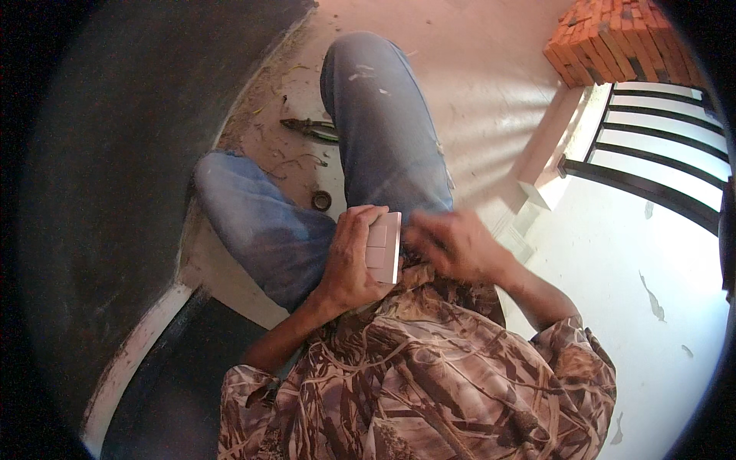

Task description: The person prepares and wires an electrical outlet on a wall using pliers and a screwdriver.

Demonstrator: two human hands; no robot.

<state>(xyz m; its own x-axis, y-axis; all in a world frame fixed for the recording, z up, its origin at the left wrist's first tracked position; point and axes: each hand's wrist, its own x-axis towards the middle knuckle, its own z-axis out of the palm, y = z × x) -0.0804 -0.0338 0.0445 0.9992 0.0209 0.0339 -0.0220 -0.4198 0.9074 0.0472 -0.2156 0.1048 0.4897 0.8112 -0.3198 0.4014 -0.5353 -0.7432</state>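
A pale wall switch plate (382,247), square with rectangular rocker sections, is gripped along its edges by my left hand (349,257). The plate is tilted, with one thin white edge toward my right hand. Close by on the right, my right hand (452,244) is smeared by motion. Its fingers curl toward the plate, but whether they touch it or hold anything is not clear. Both hands are above my lap, in front of my jeans.
Beyond my legs, pliers (308,129) lie on the dusty floor, with scraps of wire (307,161) and a small dark ring, perhaps a tape roll (321,201). A dark wall (130,138) stands left. Stacked bricks (621,46) and a black railing (652,175) are at right.
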